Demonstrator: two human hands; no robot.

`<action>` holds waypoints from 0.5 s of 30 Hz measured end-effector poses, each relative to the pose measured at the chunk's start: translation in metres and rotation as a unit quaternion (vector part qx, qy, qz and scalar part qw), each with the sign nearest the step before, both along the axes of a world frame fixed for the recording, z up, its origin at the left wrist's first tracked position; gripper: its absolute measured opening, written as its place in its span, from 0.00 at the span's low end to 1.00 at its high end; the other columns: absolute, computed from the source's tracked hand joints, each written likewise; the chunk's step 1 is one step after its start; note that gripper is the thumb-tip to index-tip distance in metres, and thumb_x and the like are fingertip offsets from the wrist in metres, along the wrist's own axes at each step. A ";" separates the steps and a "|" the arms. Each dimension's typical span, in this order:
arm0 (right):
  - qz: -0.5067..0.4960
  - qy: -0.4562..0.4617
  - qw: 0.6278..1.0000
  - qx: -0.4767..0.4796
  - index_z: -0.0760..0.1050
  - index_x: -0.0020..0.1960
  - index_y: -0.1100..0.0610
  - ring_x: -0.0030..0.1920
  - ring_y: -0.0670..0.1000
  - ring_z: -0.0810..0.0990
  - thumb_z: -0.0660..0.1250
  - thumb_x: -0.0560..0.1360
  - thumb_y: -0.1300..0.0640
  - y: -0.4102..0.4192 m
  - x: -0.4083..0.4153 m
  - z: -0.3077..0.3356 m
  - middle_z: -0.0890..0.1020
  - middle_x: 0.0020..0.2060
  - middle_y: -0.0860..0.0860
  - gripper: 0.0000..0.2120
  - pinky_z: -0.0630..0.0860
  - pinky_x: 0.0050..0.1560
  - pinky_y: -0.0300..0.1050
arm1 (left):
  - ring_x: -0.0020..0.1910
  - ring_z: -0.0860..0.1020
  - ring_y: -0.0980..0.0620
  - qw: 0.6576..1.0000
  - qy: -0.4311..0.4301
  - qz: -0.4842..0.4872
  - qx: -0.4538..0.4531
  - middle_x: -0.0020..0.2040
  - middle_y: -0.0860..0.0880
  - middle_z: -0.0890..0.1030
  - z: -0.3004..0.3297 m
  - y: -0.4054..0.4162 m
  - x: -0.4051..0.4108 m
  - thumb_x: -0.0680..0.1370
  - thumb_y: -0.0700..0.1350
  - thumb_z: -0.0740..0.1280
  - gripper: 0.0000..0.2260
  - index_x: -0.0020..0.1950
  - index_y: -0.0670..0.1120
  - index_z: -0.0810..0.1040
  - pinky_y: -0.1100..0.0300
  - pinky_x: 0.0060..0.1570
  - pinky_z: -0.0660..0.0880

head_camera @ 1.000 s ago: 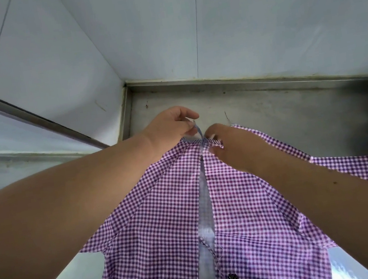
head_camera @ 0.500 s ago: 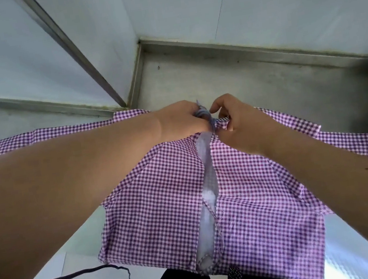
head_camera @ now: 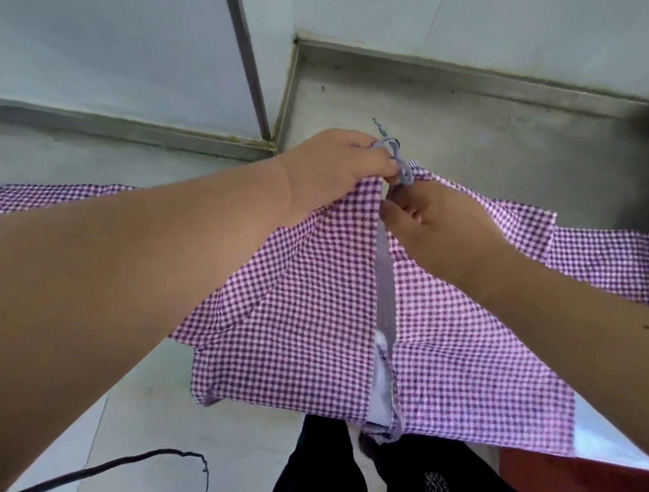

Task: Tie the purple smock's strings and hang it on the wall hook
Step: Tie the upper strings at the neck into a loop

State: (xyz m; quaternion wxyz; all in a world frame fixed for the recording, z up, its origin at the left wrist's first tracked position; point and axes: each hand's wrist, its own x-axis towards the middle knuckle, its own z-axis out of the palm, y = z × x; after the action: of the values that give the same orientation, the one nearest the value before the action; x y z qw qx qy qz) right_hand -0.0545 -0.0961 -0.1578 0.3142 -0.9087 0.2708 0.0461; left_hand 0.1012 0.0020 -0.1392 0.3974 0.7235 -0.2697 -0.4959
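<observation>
The purple smock (head_camera: 308, 316) hangs in mid-air over the floor, held at its neck edge. The left hand (head_camera: 338, 171) pinches the strings (head_camera: 396, 160); the right hand (head_camera: 429, 220) grips just below. The knot looks partly formed. Hanging remains; no hook is visible.

Smock (head_camera: 295, 314): thin woven cloth, purple-and-white gingham check, matt, lightly creased, with a plain pale lining showing along the open back edge; strings (head_camera: 398, 161): narrow grey-blue cloth tape, matt, frayed at the free end. Floor (head_camera: 489, 143): grey concrete-like surface, dull and scuffed; walls (head_camera: 112, 45): smooth pale panels with a faint sheen, divided by a grey metal strip (head_camera: 244, 45). Cable (head_camera: 94, 469): black, smooth plastic-looking sheath.
</observation>
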 end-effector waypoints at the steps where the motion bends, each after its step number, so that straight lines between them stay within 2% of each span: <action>1: 0.000 -0.012 1.000 0.017 0.78 0.44 0.53 0.38 0.51 0.81 0.59 0.83 0.43 0.009 0.000 0.003 0.83 0.37 0.49 0.17 0.77 0.41 0.51 | 0.59 0.83 0.42 1.000 0.007 0.006 -0.002 0.57 0.43 0.87 0.005 0.007 -0.001 0.78 0.48 0.72 0.12 0.55 0.42 0.87 0.48 0.62 0.76; 4: -0.001 -0.052 0.994 0.094 0.78 0.48 0.52 0.45 0.53 0.81 0.58 0.82 0.48 0.025 0.000 0.011 0.85 0.45 0.50 0.13 0.74 0.47 0.51 | 0.55 0.85 0.47 1.000 0.017 0.008 -0.012 0.54 0.46 0.88 0.018 0.028 -0.007 0.78 0.48 0.72 0.10 0.54 0.43 0.88 0.55 0.56 0.78; 6: 0.003 -0.078 0.986 0.149 0.80 0.49 0.54 0.49 0.53 0.81 0.56 0.78 0.48 0.038 -0.001 0.022 0.86 0.48 0.50 0.15 0.77 0.54 0.54 | 0.55 0.85 0.48 0.999 0.018 0.033 -0.018 0.53 0.47 0.88 0.025 0.041 -0.012 0.78 0.49 0.72 0.10 0.52 0.45 0.88 0.52 0.60 0.78; 8: 0.010 -0.081 0.979 0.187 0.79 0.43 0.50 0.45 0.47 0.80 0.56 0.75 0.47 0.050 -0.003 0.031 0.84 0.43 0.43 0.14 0.76 0.54 0.55 | 0.59 0.83 0.45 0.998 0.009 0.068 -0.015 0.54 0.49 0.88 0.032 0.056 -0.019 0.76 0.55 0.72 0.10 0.48 0.51 0.89 0.50 0.65 0.75; 10: 0.020 -0.079 0.973 0.217 0.76 0.41 0.49 0.41 0.42 0.79 0.58 0.77 0.49 0.064 -0.008 0.041 0.83 0.38 0.40 0.11 0.76 0.51 0.53 | 0.63 0.81 0.47 0.996 -0.032 0.082 -0.002 0.53 0.57 0.84 0.044 0.072 -0.027 0.73 0.65 0.66 0.11 0.43 0.61 0.84 0.59 0.60 0.72; 12: 0.029 -0.074 0.963 0.256 0.79 0.43 0.49 0.40 0.37 0.81 0.62 0.82 0.52 0.079 -0.014 0.051 0.85 0.38 0.36 0.11 0.77 0.50 0.47 | 0.58 0.83 0.49 0.991 -0.036 0.130 -0.006 0.47 0.57 0.84 0.058 0.086 -0.034 0.75 0.62 0.68 0.09 0.43 0.60 0.84 0.59 0.56 0.74; 15: 0.011 -0.065 0.944 0.323 0.83 0.50 0.50 0.43 0.39 0.86 0.63 0.85 0.54 0.102 -0.024 0.063 0.89 0.44 0.41 0.10 0.79 0.45 0.35 | 0.47 0.82 0.52 0.988 -0.038 0.147 -0.029 0.41 0.55 0.84 0.071 0.108 -0.042 0.78 0.54 0.73 0.05 0.45 0.53 0.84 0.52 0.55 0.78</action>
State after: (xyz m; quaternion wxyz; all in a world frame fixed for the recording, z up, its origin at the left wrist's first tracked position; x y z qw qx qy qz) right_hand -0.0789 0.0063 -0.0953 0.6073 -0.7623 0.2106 0.0754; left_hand 0.0589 0.1098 -0.0686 0.4766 0.7615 -0.1896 -0.3964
